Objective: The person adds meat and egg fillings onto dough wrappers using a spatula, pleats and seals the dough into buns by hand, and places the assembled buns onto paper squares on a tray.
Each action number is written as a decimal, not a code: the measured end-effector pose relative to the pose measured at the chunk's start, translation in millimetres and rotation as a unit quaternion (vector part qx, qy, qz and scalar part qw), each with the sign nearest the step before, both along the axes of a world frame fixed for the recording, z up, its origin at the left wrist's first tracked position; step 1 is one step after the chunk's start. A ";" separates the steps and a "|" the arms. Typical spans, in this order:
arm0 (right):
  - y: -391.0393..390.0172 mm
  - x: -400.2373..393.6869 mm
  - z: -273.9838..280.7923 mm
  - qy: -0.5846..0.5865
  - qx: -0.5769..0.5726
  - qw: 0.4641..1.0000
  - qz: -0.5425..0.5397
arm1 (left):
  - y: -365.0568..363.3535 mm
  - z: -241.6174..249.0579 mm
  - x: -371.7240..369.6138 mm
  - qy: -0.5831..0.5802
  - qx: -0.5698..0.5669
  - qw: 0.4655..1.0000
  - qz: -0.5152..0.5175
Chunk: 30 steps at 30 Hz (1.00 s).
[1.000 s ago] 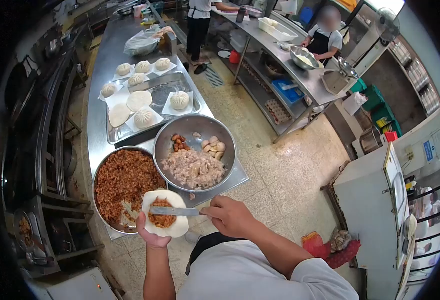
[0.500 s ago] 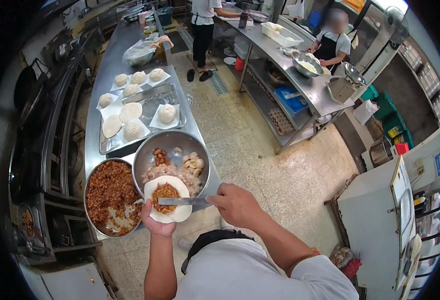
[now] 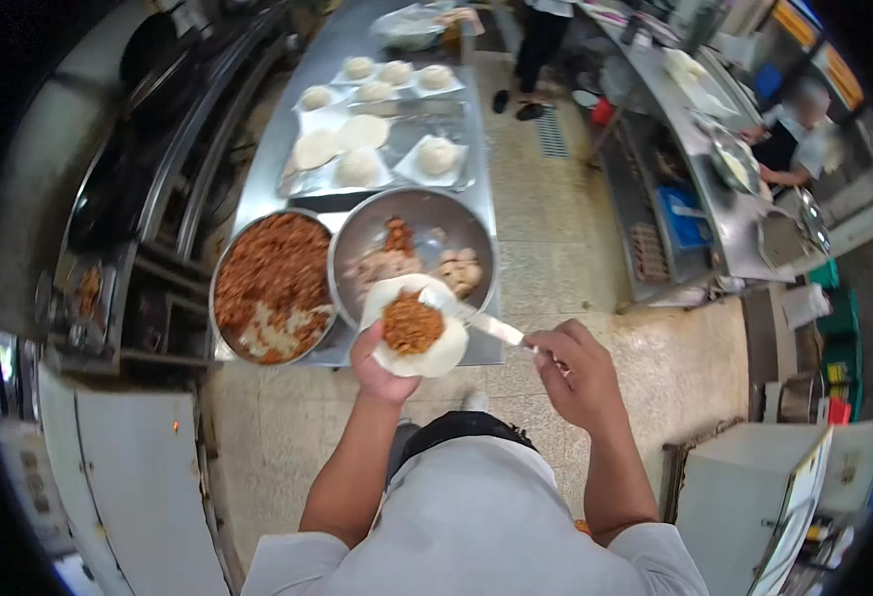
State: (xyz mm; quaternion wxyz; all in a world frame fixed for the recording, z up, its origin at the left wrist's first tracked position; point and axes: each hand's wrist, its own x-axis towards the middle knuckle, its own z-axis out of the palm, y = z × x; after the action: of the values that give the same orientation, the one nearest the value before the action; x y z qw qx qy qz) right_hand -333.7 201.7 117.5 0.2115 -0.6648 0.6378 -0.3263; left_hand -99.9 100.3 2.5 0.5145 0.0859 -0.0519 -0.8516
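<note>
My left hand (image 3: 385, 370) cups a round white dough wrapper (image 3: 443, 353), its thumb over the near left edge. A mound of reddish-brown minced filling (image 3: 413, 323) sits in the middle of the wrapper. The handle of a flat metal spatula (image 3: 496, 328) is gripped in my right hand (image 3: 583, 375); its blade reaches the wrapper's far right edge, beside the filling. Just beyond the wrapper stands a steel bowl (image 3: 339, 248) with pale minced meat (image 3: 382, 266), light chunks (image 3: 459, 272) and a few brown pieces (image 3: 398, 234). Left of it is a round pan (image 3: 216, 318) of the same reddish-brown filling.
On the steel table, a metal tray (image 3: 471, 149) and its surroundings carry several pleated buns (image 3: 436, 156) on paper squares, plus flat dough rounds (image 3: 363, 131). A plastic-covered bowl (image 3: 407, 28) stands farther back. Two people work at the right-hand counter (image 3: 700, 164).
My view has swung, shifting the scene. The spatula has drawn off the filling toward the wrapper's far right edge, and my right hand has moved away from the wrapper.
</note>
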 end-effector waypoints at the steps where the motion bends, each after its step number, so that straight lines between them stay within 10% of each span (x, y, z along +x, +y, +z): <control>1: -4.1 8.5 -6.2 -0.020 -0.009 1.000 -0.009 | -1.0 -0.4 4.0 -0.002 -0.009 1.000 0.002; 11: -48.6 54.5 -6.2 0.089 0.006 0.996 0.010 | -17.8 -8.4 129.1 0.018 0.009 0.997 0.075; 14: -63.5 59.2 -12.1 0.137 0.022 0.989 -0.042 | -30.8 -19.7 175.6 -0.261 -0.042 0.964 -0.025; 18: -68.8 95.6 -8.0 0.099 0.026 0.993 -0.056 | -25.2 -13.4 185.8 -0.005 -0.053 0.998 -0.036; 30: -68.7 169.5 -27.4 0.038 0.049 0.997 0.047 | -57.3 -18.0 180.2 -0.039 0.027 0.997 -0.057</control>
State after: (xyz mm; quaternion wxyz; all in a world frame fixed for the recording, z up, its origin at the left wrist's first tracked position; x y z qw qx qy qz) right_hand -164.2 133.0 90.1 0.2344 -0.6952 0.6284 -0.2586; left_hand 80.3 43.0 -15.5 0.4598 0.1298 -0.0539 -0.8768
